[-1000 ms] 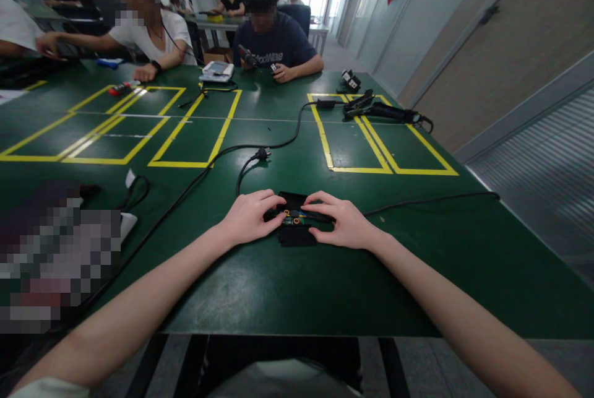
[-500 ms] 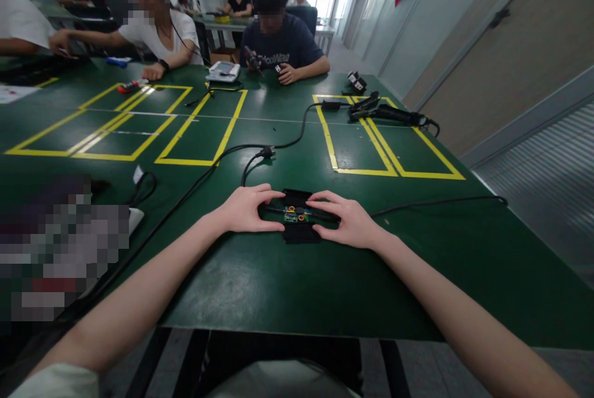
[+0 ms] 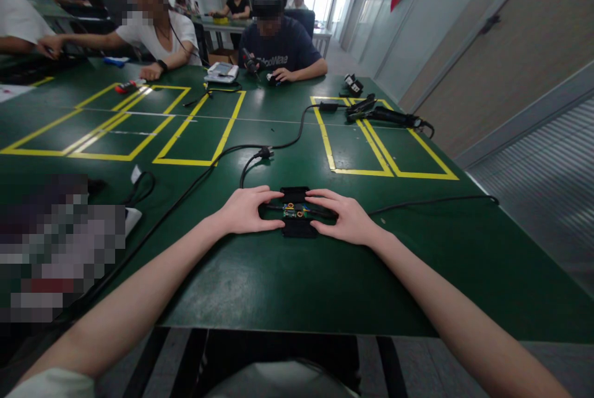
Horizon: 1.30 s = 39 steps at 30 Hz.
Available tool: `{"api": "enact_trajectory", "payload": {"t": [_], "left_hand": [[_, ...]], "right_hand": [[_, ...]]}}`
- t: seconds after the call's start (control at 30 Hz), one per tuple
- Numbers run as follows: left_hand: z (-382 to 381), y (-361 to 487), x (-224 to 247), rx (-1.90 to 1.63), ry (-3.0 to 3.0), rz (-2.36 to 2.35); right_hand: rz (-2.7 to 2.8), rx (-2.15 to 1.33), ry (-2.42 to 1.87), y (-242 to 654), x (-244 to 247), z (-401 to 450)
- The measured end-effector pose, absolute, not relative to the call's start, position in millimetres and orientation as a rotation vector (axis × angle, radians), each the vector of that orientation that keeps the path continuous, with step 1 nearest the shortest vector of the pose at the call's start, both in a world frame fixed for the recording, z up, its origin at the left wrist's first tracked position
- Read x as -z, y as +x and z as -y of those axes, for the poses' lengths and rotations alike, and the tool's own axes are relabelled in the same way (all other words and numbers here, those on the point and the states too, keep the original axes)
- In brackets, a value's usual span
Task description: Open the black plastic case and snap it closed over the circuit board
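Observation:
An opened black plastic case [image 3: 299,229] lies in front of me, its two shell parts apart on the near and far sides. Between them sits a small green circuit board [image 3: 289,211] with copper-coloured coils, joined to black cable at both ends. My left hand [image 3: 248,211] grips the case's left side, thumb on the near shell and fingertips on the far one. From the right, my right hand [image 3: 348,217] does the same, its palm arched over a black cable [image 3: 434,200]. The lower fingers of both hands are partly hidden.
A cable with a plug [image 3: 265,152] lies beyond my left hand. A long black cable [image 3: 232,148] crosses the green table [image 3: 260,286], marked with yellow tape. Black tools [image 3: 385,114] lie at the far right, a pale device [image 3: 221,72] farther back. Co-workers sit opposite, one [image 3: 283,45] holding a tool.
The view has shifted slightly. Both hands keep nearly the same position at the case, and the shells look slightly flatter. The co-worker opposite has lowered the small white-and-black item.

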<state>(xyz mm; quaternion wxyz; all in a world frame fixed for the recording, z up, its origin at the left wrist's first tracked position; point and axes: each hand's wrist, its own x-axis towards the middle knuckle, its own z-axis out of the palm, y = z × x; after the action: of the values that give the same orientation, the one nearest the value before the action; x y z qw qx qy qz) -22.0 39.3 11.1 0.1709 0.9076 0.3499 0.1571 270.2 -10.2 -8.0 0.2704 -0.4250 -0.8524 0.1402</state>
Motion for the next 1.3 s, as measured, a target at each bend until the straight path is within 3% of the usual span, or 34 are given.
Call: {"api": "enact_trajectory", "payload": {"t": [0.43, 0.67, 0.97, 1.3], "left_hand": [[-44, -22, -3, -0.649, 2.482, -1.034], [-44, -21, -10, -0.604, 2.529, -0.94], [-42, -23, -24, -0.377, 2.176, -0.876], [-43, -24, -23, -0.327, 2.0, -0.834]], "right_hand": [[2.227, -0.323, -1.158, 285, -5, 3], [2.198, -0.385, -1.276, 288, -4, 1], [2.27, -0.622, -1.235, 286, -13, 6], [2.285, -0.585, -1.22, 285, -9, 6]]}}
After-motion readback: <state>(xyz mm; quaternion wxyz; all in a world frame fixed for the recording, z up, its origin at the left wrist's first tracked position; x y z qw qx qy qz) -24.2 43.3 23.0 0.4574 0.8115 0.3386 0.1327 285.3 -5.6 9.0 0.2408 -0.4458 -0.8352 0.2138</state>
